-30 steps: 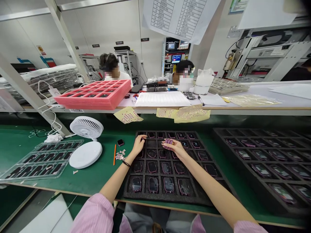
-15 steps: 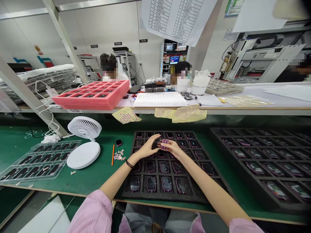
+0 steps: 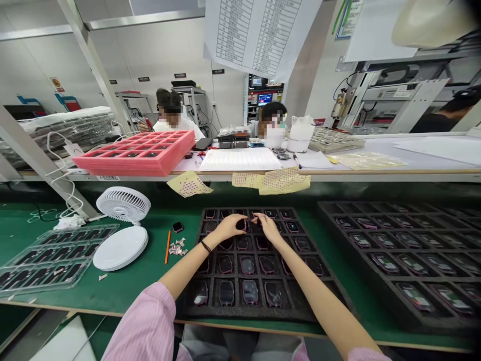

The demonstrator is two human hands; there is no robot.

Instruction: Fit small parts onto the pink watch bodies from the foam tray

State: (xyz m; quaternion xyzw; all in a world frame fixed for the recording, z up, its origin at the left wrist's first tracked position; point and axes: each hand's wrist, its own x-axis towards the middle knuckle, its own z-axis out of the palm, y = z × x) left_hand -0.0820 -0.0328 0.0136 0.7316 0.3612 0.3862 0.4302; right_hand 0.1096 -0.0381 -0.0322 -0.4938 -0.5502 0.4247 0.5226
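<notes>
A black foam tray (image 3: 210,313) holds several square smartwatches with dark screens and purple rims, one per compartment. Toward the back of this tray, my left hand (image 3: 229,226) curls its thumb and fingers around the edges of a smartwatch (image 3: 241,224), whose dark face shows between them. My right hand (image 3: 266,228) is just to the right, over the neighbouring compartment. Its fingers are extended toward the left hand, a little apart, and nothing shows between them. My hand partly hides the watch beneath it.
At right lies another foam tray (image 3: 379,296) of watches. A white fan (image 3: 122,248), an orange stick (image 3: 167,246), a loose watch (image 3: 178,227), small scraps (image 3: 177,248) and a clear plastic tray (image 3: 80,283) are at left. A shelf above bears a pink foam tray (image 3: 150,167); co-workers sit behind.
The purple item pinched in my right hand no longer shows there. My left hand has closed from spread fingers around a watch, and my right hand has opened slightly. The camera view has shifted.
</notes>
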